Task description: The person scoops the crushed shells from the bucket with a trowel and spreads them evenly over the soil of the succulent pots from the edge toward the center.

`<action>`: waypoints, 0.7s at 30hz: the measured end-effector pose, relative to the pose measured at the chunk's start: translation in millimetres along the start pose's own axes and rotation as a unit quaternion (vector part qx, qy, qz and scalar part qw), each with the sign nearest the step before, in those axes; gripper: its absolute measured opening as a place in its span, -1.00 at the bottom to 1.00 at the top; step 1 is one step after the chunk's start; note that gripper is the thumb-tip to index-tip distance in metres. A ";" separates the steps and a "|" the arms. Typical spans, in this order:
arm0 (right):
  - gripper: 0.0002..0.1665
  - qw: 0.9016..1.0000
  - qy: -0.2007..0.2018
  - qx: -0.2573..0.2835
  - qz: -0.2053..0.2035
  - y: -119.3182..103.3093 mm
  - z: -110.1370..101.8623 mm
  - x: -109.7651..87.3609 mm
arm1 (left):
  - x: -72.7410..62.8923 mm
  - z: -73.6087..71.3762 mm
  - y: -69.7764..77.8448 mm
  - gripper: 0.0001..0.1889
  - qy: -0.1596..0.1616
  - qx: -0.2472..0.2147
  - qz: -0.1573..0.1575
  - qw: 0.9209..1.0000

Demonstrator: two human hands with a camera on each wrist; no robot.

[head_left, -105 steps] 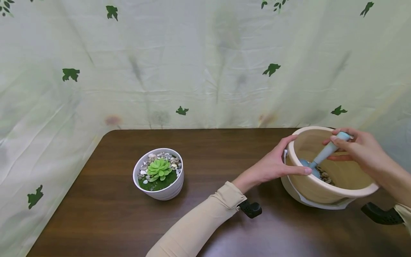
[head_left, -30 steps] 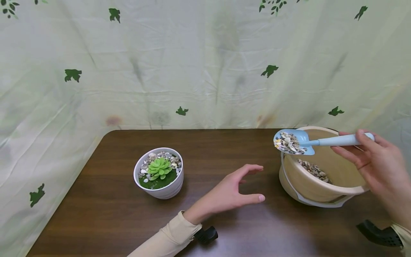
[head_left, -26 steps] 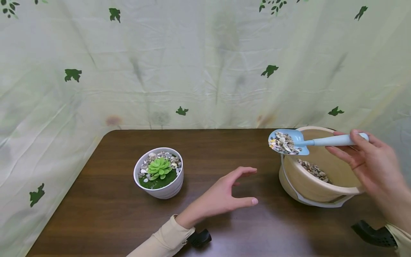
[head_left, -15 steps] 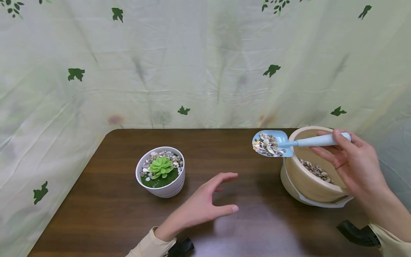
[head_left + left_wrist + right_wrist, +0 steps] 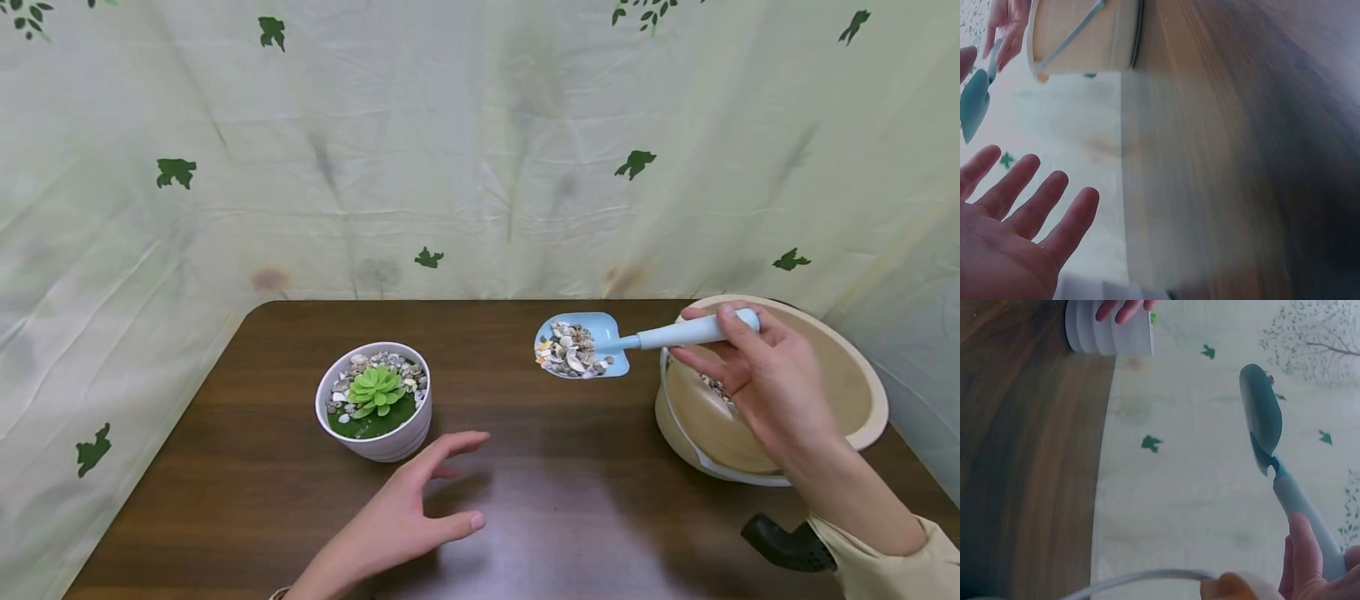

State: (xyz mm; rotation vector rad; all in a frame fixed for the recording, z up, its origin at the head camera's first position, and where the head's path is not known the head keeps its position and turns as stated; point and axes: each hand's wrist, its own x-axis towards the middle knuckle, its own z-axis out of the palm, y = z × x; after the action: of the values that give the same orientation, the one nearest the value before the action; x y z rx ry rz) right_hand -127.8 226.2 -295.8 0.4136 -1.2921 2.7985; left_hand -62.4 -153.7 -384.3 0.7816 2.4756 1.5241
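My right hand [image 5: 772,375] grips the handle of a light blue hand trowel [image 5: 678,333], held level over the table left of the bucket. Small shells [image 5: 572,350] are heaped in its blade. Behind my right hand stands a beige bucket [image 5: 855,392], with more shells partly hidden at its bottom. My left hand [image 5: 397,508] is in the air with fingers spread, holding nothing, just right of and in front of a white ribbed pot [image 5: 390,437]. In that pot a green succulent [image 5: 375,390] sits among shells and green moss.
A dark wooden table [image 5: 510,467] bears the pot at left and the bucket at right. Behind it hangs a pale curtain [image 5: 480,167] with green bird shapes. The bucket's white handle [image 5: 1072,37] hangs down its side in the left wrist view.
The trowel scooped shells in the bucket, rose out and moved left with my right hand. My left hand let go of the bucket rim and moved left towards the pot.
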 end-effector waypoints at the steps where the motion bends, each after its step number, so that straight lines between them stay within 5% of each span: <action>1: -0.81 1.000 0.003 -0.006 0.000 1.9 2.0 -0.1 | -4.2 -3.0 -0.4 -0.27 0.004 -0.001 -0.006 1.000; 12: -0.84 0.999 0.011 -0.052 -0.009 23.8 21.4 -2.8 | -45.9 -40.2 -13.7 -0.43 0.045 0.012 0.018 0.999; 21: -0.90 0.995 0.021 -0.092 0.008 43.7 31.9 2.9 | -70.3 -80.1 -23.8 -0.59 0.137 0.082 -0.048 0.986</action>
State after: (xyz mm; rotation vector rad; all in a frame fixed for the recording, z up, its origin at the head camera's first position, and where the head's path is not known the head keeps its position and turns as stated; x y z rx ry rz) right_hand -129.4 173.4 -307.9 0.3344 -1.5331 2.6531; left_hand -40.2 -260.4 -377.2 0.4928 2.8206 1.4964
